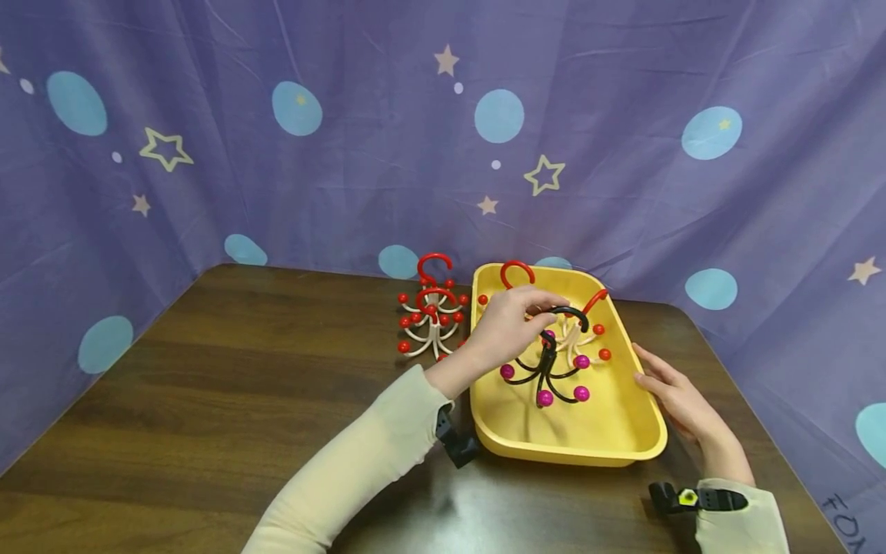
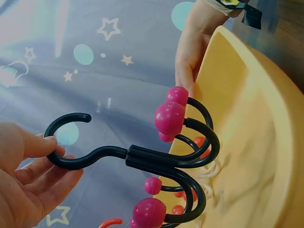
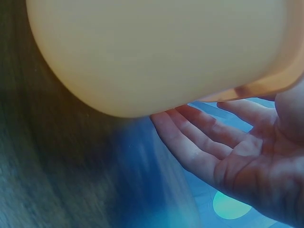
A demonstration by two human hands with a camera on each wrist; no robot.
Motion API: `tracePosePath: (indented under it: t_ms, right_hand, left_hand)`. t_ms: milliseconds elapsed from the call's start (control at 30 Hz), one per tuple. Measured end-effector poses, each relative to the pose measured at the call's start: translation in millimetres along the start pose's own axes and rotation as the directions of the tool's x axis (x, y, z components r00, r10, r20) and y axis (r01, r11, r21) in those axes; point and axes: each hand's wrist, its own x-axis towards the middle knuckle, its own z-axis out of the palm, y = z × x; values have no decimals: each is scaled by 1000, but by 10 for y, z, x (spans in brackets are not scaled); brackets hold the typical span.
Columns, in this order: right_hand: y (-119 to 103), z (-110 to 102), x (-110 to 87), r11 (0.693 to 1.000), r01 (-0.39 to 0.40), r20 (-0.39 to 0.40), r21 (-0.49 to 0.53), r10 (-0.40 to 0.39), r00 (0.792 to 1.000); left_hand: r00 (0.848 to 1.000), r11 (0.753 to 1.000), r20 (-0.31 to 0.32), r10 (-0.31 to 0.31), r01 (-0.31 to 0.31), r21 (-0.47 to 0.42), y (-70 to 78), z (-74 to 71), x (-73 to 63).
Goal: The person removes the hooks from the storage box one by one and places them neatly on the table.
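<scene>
My left hand point(image 1: 515, 319) pinches the hook of a black multi-arm hanger point(image 1: 547, 360) with magenta ball tips, held over the yellow tub point(image 1: 515, 448). In the left wrist view the thumb and fingers close around the curved hook, and the arms of the black hanger point(image 2: 156, 158) spread toward the tub. My right hand point(image 1: 681, 400) touches the tub's right outer side; in the right wrist view its fingers lie fairly straight against the wall. White hangers point(image 1: 573, 338) with red hooks and red balls lie in the tub, partly hidden behind my left hand.
Left of the tub, two more white hangers point(image 1: 432, 336) with red hooks and balls stand close together on the brown wooden table point(image 1: 228, 400). A purple curtain point(image 1: 388, 185) with stars and blue dots hangs behind the table and along its sides.
</scene>
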Motion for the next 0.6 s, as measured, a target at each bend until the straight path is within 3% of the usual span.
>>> tracePosePath:
  t_ms: [367, 600]
  right_hand:
    - [6, 0, -15, 1000, -3, -5, -14, 3, 1000]
    - [14, 2, -7, 1000, 9, 4, -4, -9, 1000]
  left_hand:
    - [999, 1000, -32, 7, -7, -27, -53, -305, -106]
    - [997, 1000, -78, -26, 25, -14, -134, -474, -216]
